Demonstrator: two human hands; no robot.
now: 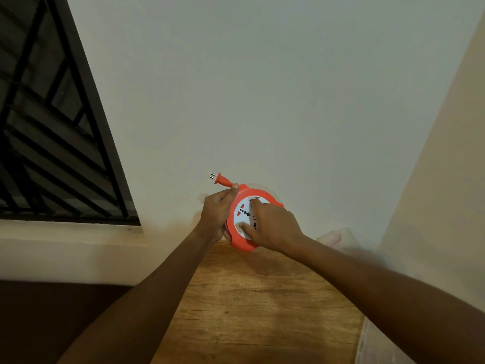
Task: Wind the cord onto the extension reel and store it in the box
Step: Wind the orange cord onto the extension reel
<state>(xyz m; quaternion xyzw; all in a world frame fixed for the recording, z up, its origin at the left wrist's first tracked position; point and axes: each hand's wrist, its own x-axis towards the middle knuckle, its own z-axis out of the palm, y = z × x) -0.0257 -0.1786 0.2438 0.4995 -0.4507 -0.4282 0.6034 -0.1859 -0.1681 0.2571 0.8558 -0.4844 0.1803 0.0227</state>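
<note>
The left hand (219,215) is curling closed around the left rim of the reel (248,219), an orange round case with a white face, and is holding it up on edge above the far end of the wooden tabletop (252,306), close to the pale wall (262,88). Its thumb is lying along the top of the rim, just beside the orange plug (221,179), which is sticking out to the upper left with its two metal pins pointing away from the reel. Only a short stub of cord is showing between plug and case.

The right hand (273,227) is lying half open on the white face, with a finger pressing near the top of the disc and the thumb pressing at its lower left edge. Socket holes and small red marks are showing on the face; any writing there is too small to read.

A barred window (52,127) is filling the left side. A pale blurred shape is showing far right behind the right wrist.
</note>
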